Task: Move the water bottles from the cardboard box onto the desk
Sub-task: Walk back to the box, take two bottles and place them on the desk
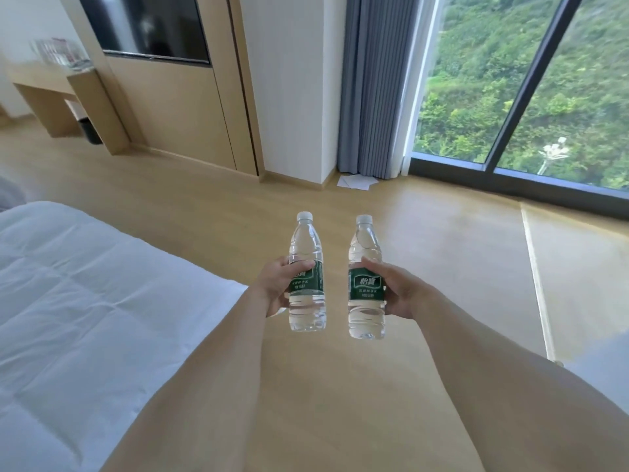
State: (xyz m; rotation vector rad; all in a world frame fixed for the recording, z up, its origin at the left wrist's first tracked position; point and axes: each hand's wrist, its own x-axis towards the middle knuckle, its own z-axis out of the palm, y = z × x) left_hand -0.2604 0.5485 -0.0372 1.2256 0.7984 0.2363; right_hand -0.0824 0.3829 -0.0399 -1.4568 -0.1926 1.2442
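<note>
I hold two clear water bottles with green labels and white caps upright in front of me, above the wooden floor. My left hand [277, 287] grips the left bottle [305, 247] around its label. My right hand [398, 289] grips the right bottle [366, 250] the same way. The bottles stand side by side, a small gap between them. The wooden desk [51, 80] is far off at the upper left against the wall, with several small items on its top. The cardboard box is not in view.
A bed with a white duvet [85, 301] fills the left side. A dark bin [89, 130] sits under the desk. A TV [146, 25] hangs on the wood panel. Grey curtain [371, 86], floor-length window [527, 86] and white papers [357, 181] on the floor lie ahead.
</note>
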